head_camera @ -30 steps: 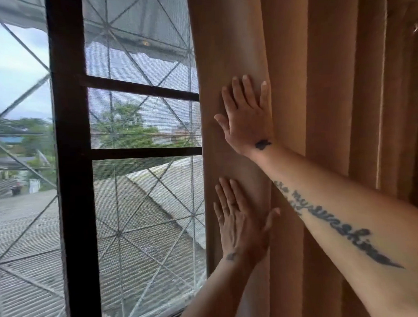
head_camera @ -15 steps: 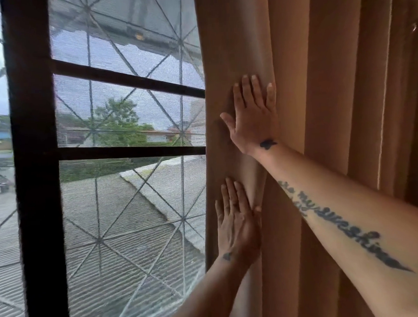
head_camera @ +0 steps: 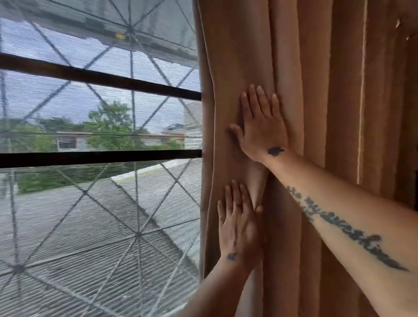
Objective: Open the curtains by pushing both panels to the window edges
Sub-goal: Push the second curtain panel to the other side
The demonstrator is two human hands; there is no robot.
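Against the window's right edge, the tan curtain (head_camera: 320,107) hangs bunched in deep folds, and I have both palms flat on it. My right hand (head_camera: 261,128) presses high on the leading fold, fingers spread and straight, gripping nothing. My left hand (head_camera: 238,226) lies just below it, fingers together, thumb hooked round a fold, also flat. Left of the curtain, the window (head_camera: 96,157) stands bare, its dark bars and mesh showing roofs and trees.
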